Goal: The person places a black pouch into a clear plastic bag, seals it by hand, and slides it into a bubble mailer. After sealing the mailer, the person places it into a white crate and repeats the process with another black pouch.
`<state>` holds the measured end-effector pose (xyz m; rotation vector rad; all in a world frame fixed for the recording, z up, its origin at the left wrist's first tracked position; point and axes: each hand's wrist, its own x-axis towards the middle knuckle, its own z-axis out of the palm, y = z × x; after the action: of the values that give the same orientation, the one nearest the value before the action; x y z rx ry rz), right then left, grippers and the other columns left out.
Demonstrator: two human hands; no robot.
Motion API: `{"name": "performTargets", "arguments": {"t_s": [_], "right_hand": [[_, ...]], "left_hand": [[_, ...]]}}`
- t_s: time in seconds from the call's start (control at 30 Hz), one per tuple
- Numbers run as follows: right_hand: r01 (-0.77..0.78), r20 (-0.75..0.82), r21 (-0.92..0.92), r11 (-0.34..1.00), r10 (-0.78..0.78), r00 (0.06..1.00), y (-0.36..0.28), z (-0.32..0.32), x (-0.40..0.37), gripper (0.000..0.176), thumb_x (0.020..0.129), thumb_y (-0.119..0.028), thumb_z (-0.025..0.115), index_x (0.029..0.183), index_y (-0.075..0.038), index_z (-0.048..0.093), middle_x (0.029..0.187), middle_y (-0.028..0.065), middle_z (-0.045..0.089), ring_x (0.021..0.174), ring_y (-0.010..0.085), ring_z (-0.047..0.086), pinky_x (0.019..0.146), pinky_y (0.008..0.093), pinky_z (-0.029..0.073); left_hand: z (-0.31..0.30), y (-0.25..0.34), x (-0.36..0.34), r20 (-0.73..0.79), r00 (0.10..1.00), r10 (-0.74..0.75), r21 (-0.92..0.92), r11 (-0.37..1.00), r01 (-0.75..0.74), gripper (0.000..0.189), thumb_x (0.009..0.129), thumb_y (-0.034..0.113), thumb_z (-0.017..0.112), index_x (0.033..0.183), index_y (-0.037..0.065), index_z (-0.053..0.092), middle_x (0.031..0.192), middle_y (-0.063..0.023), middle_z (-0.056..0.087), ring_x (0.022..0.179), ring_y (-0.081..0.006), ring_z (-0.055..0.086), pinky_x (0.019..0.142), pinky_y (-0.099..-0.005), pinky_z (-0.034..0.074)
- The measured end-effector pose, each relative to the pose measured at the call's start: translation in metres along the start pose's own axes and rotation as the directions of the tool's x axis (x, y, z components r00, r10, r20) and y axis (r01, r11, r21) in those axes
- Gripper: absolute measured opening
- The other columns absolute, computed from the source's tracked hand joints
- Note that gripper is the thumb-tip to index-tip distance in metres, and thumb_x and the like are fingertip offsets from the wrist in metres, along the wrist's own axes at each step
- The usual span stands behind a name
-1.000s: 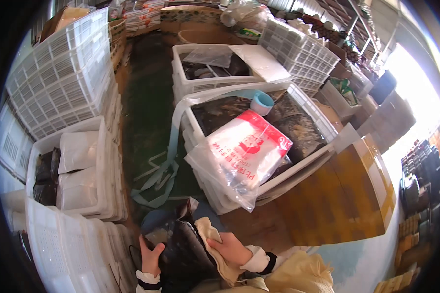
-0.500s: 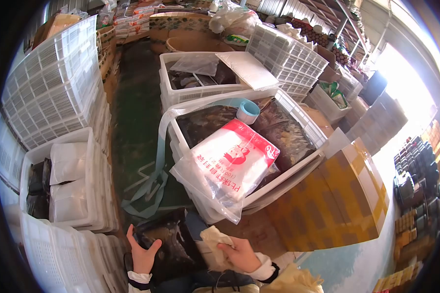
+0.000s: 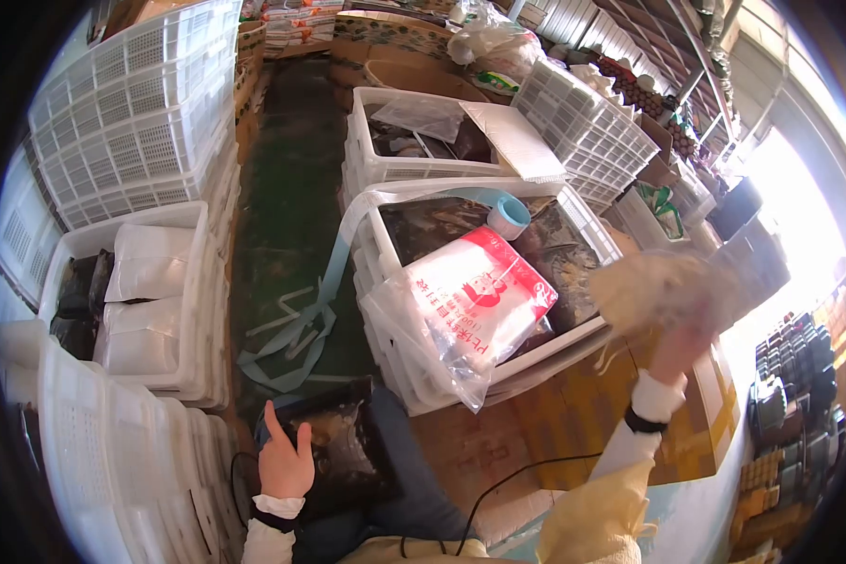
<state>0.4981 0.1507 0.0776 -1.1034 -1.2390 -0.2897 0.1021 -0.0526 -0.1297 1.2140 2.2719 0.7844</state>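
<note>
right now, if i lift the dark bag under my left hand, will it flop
Probably floppy: the dark bag drapes wrinkled over your lap under the left hand. Its glossy film looks slippery; with the right hand holding the cloth, it may sag.

**Layout check, your station**

A filled bag [image 3: 338, 446] is lying on your lap, and your left hand [image 3: 287, 461] is resting flat on its left edge. Your right hand [image 3: 677, 343] is hanging up at the right, gripping a cloth [image 3: 663, 287] above the cardboard box [image 3: 620, 404]. Straight ahead, a crate [image 3: 378, 246] is sitting against that box. A pack of bags [image 3: 475, 301] is lying in it, overhanging the near rim, with a tape roll [image 3: 509, 216] sitting just behind. A second crate [image 3: 367, 164] is standing behind the first. Strapping [image 3: 296, 343] is trailing from the crate's left rim down to the floor. To your left, a pouch crate [image 3: 195, 282] is sitting before the stacked crates [image 3: 132, 113].
</note>
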Motion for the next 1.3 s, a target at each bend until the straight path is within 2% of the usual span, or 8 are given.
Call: {"name": "performTargets", "arguments": {"t_s": [0.03,0.1,0.13,0.27,0.37,0.6,0.9,1.3], "right_hand": [[0.34,0.281,-0.237,0.91,-0.27,0.921,0.036,0.009,-0.001,0.045,0.088,-0.019,0.057,0.124,0.005,0.047,0.107,0.0212,0.06,0.088,0.0243,0.061,0.075,0.0333,0.049],[0.245,0.524,-0.185,0.952,-0.115,0.844,0.024,0.053,-0.019,0.062,0.085,-0.024,0.059,0.134,0.004,0.033,0.124,0.028,0.048,0.106,0.0364,0.053,0.087,0.0429,0.044],[0.481,0.567,-0.585,0.653,-0.095,0.818,0.035,0.067,-0.045,0.072,0.085,-0.029,0.061,0.138,0.004,0.024,0.13,0.0296,0.041,0.117,0.0444,0.042,0.096,0.049,0.037],[0.176,0.847,0.092,0.98,-0.17,0.504,-0.065,0.084,-0.112,0.057,0.074,-0.028,0.072,0.118,0.001,0.051,0.114,0.0186,0.056,0.103,0.035,0.055,0.089,0.0402,0.044],[0.573,0.805,0.247,0.781,-0.494,0.327,-0.117,0.081,-0.145,0.047,0.07,-0.026,0.072,0.107,-0.003,0.057,0.098,0.0158,0.06,0.089,0.0313,0.06,0.076,0.0392,0.049],[0.19,0.772,0.177,0.966,-0.256,0.582,-0.089,0.09,-0.142,0.01,0.082,-0.005,0.058,0.091,-0.001,0.061,0.071,0.017,0.061,0.061,0.0319,0.061,0.053,0.0336,0.048],[0.248,0.643,0.207,0.946,-0.323,0.695,-0.097,0.087,-0.136,0.013,0.082,0.0,0.058,0.094,0.0,0.06,0.071,0.0173,0.062,0.059,0.0301,0.063,0.052,0.0329,0.049],[0.06,0.806,0.282,0.958,-0.27,0.527,-0.091,0.084,-0.123,0.014,0.082,-0.003,0.061,0.095,0.001,0.062,0.076,0.016,0.064,0.06,0.0268,0.064,0.055,0.0292,0.049]], "left_hand": [[0.003,-0.001,-0.001,-0.036,0.999,0.016,-0.001,1.0,-0.016,0.066,0.093,0.041,0.04,0.139,0.0,0.017,0.067,-0.0279,0.058,0.066,-0.0467,0.056,0.061,-0.0504,0.043],[0.0,0.003,-0.003,-0.011,1.0,-0.004,0.063,0.998,0.005,0.065,0.093,0.041,0.039,0.138,-0.001,0.018,0.066,-0.0274,0.058,0.064,-0.0462,0.057,0.06,-0.0504,0.044],[-0.002,0.007,-0.002,0.0,1.0,-0.016,0.094,0.995,0.016,0.065,0.094,0.041,0.039,0.138,-0.001,0.018,0.066,-0.0272,0.058,0.063,-0.0459,0.057,0.059,-0.0504,0.044],[-0.011,0.017,-0.004,0.044,0.999,-0.014,0.396,0.918,-0.004,0.07,0.091,0.044,0.043,0.134,-0.008,0.026,0.057,-0.0198,0.058,0.054,-0.0359,0.059,0.053,-0.0433,0.048],[-0.03,0.025,-0.005,0.114,0.993,0.019,0.495,0.866,-0.074,0.061,0.089,0.041,0.049,0.128,-0.005,0.039,0.063,-0.0182,0.06,0.059,-0.0333,0.061,0.055,-0.0404,0.049],[-0.085,0.101,-0.008,-0.073,0.756,0.65,-0.185,0.736,-0.651,0.024,0.078,0.014,0.067,0.098,0.004,0.059,0.076,-0.0096,0.058,0.065,-0.0279,0.058,0.059,-0.0359,0.046],[0.053,0.186,0.123,0.029,0.404,0.914,-0.149,0.404,-0.903,0.017,0.075,0.008,0.061,0.091,0.003,0.062,0.092,-0.0137,0.063,0.09,-0.0317,0.059,0.079,-0.0382,0.048],[0.075,0.175,0.136,0.274,0.35,0.896,-0.019,0.369,-0.929,0.023,0.073,0.015,0.063,0.092,0.002,0.06,0.093,-0.0146,0.061,0.094,-0.03,0.057,0.082,-0.0399,0.044]]}}
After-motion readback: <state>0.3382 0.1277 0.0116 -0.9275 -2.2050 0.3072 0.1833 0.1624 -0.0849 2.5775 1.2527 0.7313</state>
